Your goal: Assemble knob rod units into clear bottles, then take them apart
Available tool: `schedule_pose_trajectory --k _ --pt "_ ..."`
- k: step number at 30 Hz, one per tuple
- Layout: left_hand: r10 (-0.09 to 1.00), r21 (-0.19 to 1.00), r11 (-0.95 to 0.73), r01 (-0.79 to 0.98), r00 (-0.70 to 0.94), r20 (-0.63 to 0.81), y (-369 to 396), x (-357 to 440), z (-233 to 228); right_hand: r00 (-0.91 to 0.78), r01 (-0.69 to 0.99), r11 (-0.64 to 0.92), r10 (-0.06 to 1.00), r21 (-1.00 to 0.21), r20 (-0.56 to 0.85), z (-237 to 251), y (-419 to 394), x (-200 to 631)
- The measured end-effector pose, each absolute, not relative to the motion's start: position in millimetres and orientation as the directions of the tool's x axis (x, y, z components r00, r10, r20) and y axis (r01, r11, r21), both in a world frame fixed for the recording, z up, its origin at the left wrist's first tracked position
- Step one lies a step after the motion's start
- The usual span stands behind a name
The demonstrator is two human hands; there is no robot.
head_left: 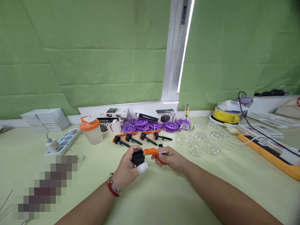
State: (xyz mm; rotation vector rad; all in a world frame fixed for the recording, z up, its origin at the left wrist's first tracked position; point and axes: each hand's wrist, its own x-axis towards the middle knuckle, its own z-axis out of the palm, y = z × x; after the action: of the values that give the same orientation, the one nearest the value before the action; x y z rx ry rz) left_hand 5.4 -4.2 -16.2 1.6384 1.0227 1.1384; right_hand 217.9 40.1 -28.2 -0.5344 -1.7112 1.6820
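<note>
From the head cam, both hands are up over the pale green table [150,193], working on the same small gadget. The left hand [128,167] is wrapped around the black knob [137,158] end, thumb with a white bandage on the tip, red and metal bracelets on the wrist. The right hand [171,160] is pinching the orange handle [151,152] with its thin metal pin sticking out to the right. So the piece sits held between the two hands, just above the table. Right behind it there's a row of four similar black-and-orange pieces [138,138] lying flat, then a pile of purple discs [154,125]. An orange-lidded shaker cup [90,129] stands to the left, clear glass jars [201,139] to the right.
</note>
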Motion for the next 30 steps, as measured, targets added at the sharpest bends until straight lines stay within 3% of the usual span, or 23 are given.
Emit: schedule_pose_trajectory --k 5,13,20,30 --pt "0.895 0.914 -0.363 0.181 0.341 0.288 -12.5 8.7 -13.1 -0.744 -0.124 0.233 0.622 -0.965 0.246 -23.5 34.0 215.4" --pt "0.883 0.916 -0.356 0.187 0.387 0.265 -19.1 11.5 -10.4 -0.792 -0.099 0.150 0.587 -0.984 0.169 -23.7 31.5 216.3" --pt "0.837 0.954 -0.296 0.047 0.494 0.236 -22.4 9.1 -6.3 -0.811 -0.059 0.190 0.564 -0.980 0.158 -30.0 33.9 217.1" --pt "0.874 0.981 -0.119 -0.156 0.452 0.178 -16.5 10.2 -12.2 -0.793 -0.063 0.093 0.600 -0.994 0.106 -31.0 32.2 213.2"
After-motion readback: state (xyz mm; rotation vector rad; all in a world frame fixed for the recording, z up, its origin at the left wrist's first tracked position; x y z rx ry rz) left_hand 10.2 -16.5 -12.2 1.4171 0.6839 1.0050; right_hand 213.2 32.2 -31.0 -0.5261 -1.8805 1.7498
